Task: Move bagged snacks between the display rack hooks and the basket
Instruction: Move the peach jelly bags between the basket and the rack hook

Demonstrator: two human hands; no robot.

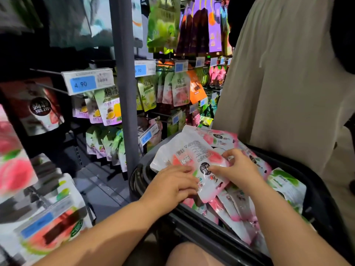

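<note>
At the far left edge, glossy pouches [15, 169] are smeared by blur and cut off by the frame; only pink and green fruit prints can be made out. Thin wire hooks [46, 72] are seen above them, one ending in a plastic price tag [86, 83] marked 4 90. Flat packs [111, 110] printed with yellow fruit are hung below it, partly hidden by a matte grey post [124, 93]. Beyond the post more hung packs are shown, their print too small to read.

The left hand [172, 185] is laid on the near edge of the top bag [194, 156], with its fingers bent round that edge and its thumb hidden. This bag, a shiny white and pink pouch with a barcode and a round black label, is found on top of a pile [236, 214] of like bags in the basket [192, 217], which is black plastic with a ribbed near rim. The same bag is pinched by the right hand [238, 169] between thumb and forefinger. At the right, a creased beige garment [288, 73] is cut off by the frame.
</note>
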